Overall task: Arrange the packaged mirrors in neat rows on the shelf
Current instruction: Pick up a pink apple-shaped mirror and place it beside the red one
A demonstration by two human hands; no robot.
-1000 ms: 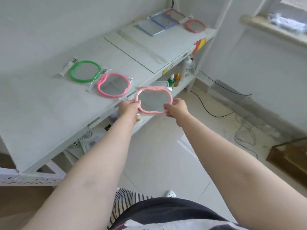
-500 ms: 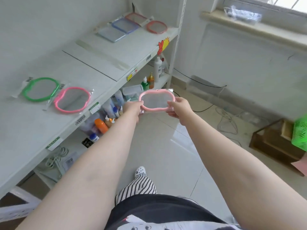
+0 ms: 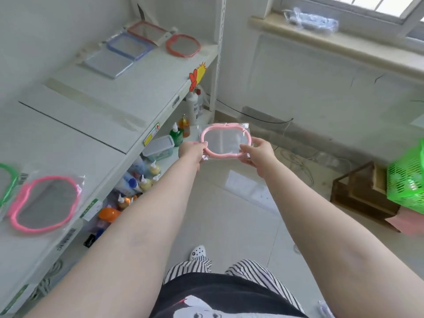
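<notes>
I hold a pale pink framed mirror (image 3: 224, 141) in a clear plastic bag out over the floor, off the shelf's front edge. My left hand (image 3: 192, 150) grips its left rim and my right hand (image 3: 259, 152) pinches its right rim. On the white shelf (image 3: 96, 125) at the near left lie a bright pink mirror (image 3: 44, 204) and, cut off by the frame edge, a green mirror (image 3: 6, 182). At the far end lie a red round mirror (image 3: 182, 45), a red rectangular one (image 3: 146, 31), a blue one (image 3: 128, 45) and a pale blue one (image 3: 107, 64).
Under the shelf a lower shelf holds several bottles (image 3: 137, 180), a white bottle (image 3: 191, 106) and a clear lidded box (image 3: 159, 148). A green basket (image 3: 407, 177) sits on a wooden crate (image 3: 360, 191) at the right. Cables (image 3: 296, 161) trail along the floor by the wall.
The view has swung right and the shelf has slid to the left. Both hands kept their hold on the pale pink mirror, which now hangs farther from the shelf edge, over the floor.
</notes>
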